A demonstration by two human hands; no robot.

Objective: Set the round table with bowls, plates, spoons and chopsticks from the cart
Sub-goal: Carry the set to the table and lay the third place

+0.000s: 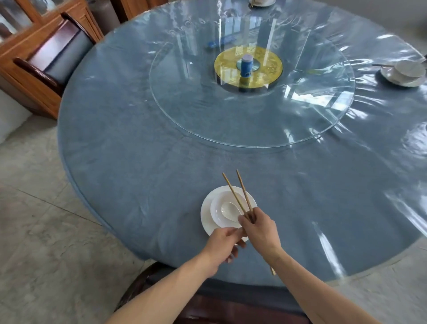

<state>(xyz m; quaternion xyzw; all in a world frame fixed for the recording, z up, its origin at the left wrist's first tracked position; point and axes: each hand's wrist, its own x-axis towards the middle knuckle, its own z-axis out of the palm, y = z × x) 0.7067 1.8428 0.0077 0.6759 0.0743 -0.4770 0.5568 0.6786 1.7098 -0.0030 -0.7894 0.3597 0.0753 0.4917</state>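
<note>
Chopsticks (240, 196) were pinched by the right hand (258, 229), fingers (242, 219) curled round them, tips splayed over the bowl (227, 209) holding a spoon (228, 209). Bowl sat on the plate (208, 217) near the table (138, 162) edge. Left hand (221, 247) fingers touched the plate's near rim (grip unclear). Judged step: finishing this setting; next move called for aligning both sticks and laying them beside the plate.

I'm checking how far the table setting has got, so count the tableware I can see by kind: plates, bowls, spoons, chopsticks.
Plates: 3, near, right, far edge
Bowls: 2, near, right
Spoons: 1, in the near bowl
Chopsticks: 2, one pair held in the right hand
Total: 8. The far setting is cut off, and the right one is too blurred to tell more.
</note>
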